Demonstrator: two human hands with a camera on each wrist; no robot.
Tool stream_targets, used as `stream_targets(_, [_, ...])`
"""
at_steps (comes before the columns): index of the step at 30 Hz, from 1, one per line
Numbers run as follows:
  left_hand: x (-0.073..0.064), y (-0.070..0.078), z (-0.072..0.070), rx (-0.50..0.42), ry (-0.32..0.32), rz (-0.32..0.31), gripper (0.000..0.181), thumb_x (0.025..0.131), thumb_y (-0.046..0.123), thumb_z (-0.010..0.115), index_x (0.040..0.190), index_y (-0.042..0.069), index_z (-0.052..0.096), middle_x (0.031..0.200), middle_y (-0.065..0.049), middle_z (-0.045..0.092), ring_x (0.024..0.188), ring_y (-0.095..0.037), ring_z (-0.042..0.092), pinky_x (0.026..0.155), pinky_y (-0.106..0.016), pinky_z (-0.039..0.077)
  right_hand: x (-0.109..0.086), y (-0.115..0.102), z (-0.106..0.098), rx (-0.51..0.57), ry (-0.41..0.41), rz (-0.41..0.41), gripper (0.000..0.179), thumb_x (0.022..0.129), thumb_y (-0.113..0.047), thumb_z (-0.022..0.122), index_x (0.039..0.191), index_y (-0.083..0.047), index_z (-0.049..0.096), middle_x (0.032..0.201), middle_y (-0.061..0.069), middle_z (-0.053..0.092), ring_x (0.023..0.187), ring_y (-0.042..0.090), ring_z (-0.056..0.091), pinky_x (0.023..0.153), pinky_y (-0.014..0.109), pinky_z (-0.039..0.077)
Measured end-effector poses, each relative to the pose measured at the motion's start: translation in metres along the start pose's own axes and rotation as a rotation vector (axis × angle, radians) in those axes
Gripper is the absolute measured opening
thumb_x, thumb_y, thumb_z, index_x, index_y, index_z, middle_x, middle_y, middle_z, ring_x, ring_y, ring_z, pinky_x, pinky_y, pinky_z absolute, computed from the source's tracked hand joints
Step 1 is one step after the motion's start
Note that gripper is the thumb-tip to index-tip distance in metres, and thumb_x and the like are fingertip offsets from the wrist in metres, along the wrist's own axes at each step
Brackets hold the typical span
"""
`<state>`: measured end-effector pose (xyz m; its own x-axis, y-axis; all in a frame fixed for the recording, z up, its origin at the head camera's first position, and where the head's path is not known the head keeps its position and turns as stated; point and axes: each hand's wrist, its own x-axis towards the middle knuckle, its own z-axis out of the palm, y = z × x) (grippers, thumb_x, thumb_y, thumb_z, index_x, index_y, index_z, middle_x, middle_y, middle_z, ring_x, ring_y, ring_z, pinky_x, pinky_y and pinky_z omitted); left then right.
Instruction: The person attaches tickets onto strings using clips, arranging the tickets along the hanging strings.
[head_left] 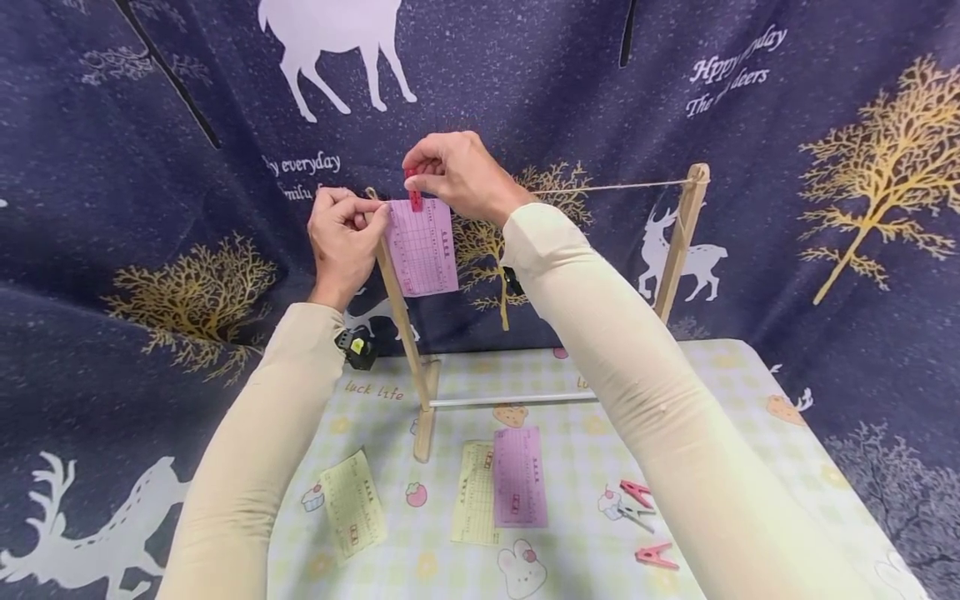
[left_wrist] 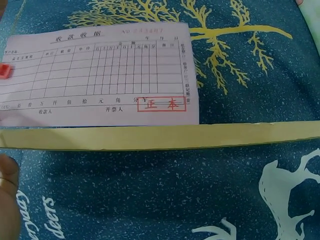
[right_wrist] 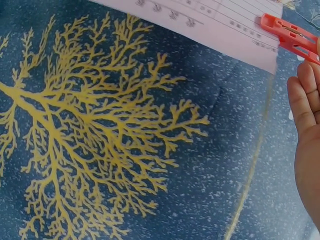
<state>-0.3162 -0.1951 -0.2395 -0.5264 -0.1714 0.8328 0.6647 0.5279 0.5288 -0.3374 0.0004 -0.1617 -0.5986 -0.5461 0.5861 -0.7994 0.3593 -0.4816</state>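
Observation:
A pink receipt slip (head_left: 425, 254) hangs upright beside the left wooden post (head_left: 401, 312), at the string (head_left: 615, 187) of a wooden rack. My left hand (head_left: 345, 237) pinches the slip's upper left corner near the post's top. Between the thumb and fingers of my right hand (head_left: 461, 175) is a red clothespin (head_left: 415, 198), its lower end over the slip's top edge. The right wrist view shows this clothespin (right_wrist: 287, 35) against the slip's edge. Printed lines and a red stamp show on the slip (left_wrist: 100, 75) in the left wrist view.
On the checked tablecloth lie two yellow slips, one at left (head_left: 354, 504) and one (head_left: 468, 500) partly under another pink slip (head_left: 521, 479). Red clothespins (head_left: 656, 556) and a grey one (head_left: 636, 517) lie near my right forearm. The right post (head_left: 681, 242) stands behind it.

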Motion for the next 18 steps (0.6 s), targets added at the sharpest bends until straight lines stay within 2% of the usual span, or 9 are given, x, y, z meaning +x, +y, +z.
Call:
stream_targets(3, [-0.0005, 0.0007, 0.0009, 0.002, 0.01, 0.029, 0.007, 0.084, 0.001, 0.076, 0.082, -0.006, 0.076, 0.081, 0.018, 0.039, 0.079, -0.001, 0.042, 0.071, -0.02, 0.034, -0.001, 0.0016, 0.0016, 0.003, -0.003, 0.014, 0.02, 0.093, -0.008, 0.071, 0.109, 0.004, 0.071, 0.098, 0.011, 0.071, 0.087, 0.016, 0.064, 0.079, 0.023, 0.049])
stream_targets(5, [-0.0004, 0.0009, 0.0011, 0.013, 0.008, 0.02, 0.009, 0.085, 0.003, 0.076, 0.083, -0.006, 0.076, 0.082, 0.018, 0.038, 0.079, -0.001, 0.042, 0.07, -0.02, 0.034, -0.0011, 0.0022, 0.0024, -0.002, -0.008, 0.031, 0.021, 0.093, -0.008, 0.071, 0.11, 0.004, 0.07, 0.099, 0.011, 0.071, 0.088, 0.016, 0.064, 0.08, 0.022, 0.049])
stream_targets(10, [-0.0005, 0.0007, 0.0013, 0.044, 0.009, 0.031, 0.011, 0.085, 0.005, 0.076, 0.082, -0.006, 0.076, 0.083, 0.019, 0.038, 0.08, 0.0, 0.042, 0.072, -0.021, 0.034, -0.001, 0.0036, 0.0041, -0.017, -0.016, 0.023, 0.023, 0.092, -0.009, 0.072, 0.111, 0.005, 0.07, 0.1, 0.012, 0.071, 0.089, 0.017, 0.064, 0.081, 0.023, 0.05])
stream_targets(12, [-0.0009, 0.0004, 0.0013, 0.05, 0.014, 0.055, 0.01, 0.085, 0.004, 0.076, 0.082, -0.006, 0.076, 0.082, 0.019, 0.038, 0.081, 0.001, 0.042, 0.073, -0.022, 0.034, -0.0009, 0.004, 0.0047, -0.02, -0.024, 0.023, 0.025, 0.092, -0.009, 0.072, 0.113, 0.005, 0.069, 0.101, 0.013, 0.07, 0.091, 0.018, 0.064, 0.082, 0.023, 0.05])
stream_targets(15, [-0.0008, -0.0004, 0.0009, 0.065, 0.01, 0.063, 0.009, 0.085, 0.003, 0.076, 0.082, -0.005, 0.076, 0.081, 0.015, 0.04, 0.082, -0.002, 0.043, 0.076, -0.024, 0.034, -0.0006, 0.0036, 0.0054, -0.023, -0.046, 0.045, 0.03, 0.092, -0.009, 0.072, 0.117, 0.006, 0.067, 0.105, 0.014, 0.068, 0.095, 0.019, 0.063, 0.085, 0.024, 0.05])
stream_targets(18, [-0.0001, -0.0003, 0.0, 0.092, 0.004, 0.066, 0.009, 0.084, 0.004, 0.075, 0.082, -0.005, 0.076, 0.079, 0.006, 0.043, 0.085, -0.01, 0.046, 0.08, -0.026, 0.035, -0.0005, 0.0025, 0.0057, -0.021, -0.064, 0.064, 0.034, 0.093, -0.01, 0.072, 0.122, 0.006, 0.065, 0.109, 0.015, 0.067, 0.098, 0.02, 0.063, 0.088, 0.025, 0.049])
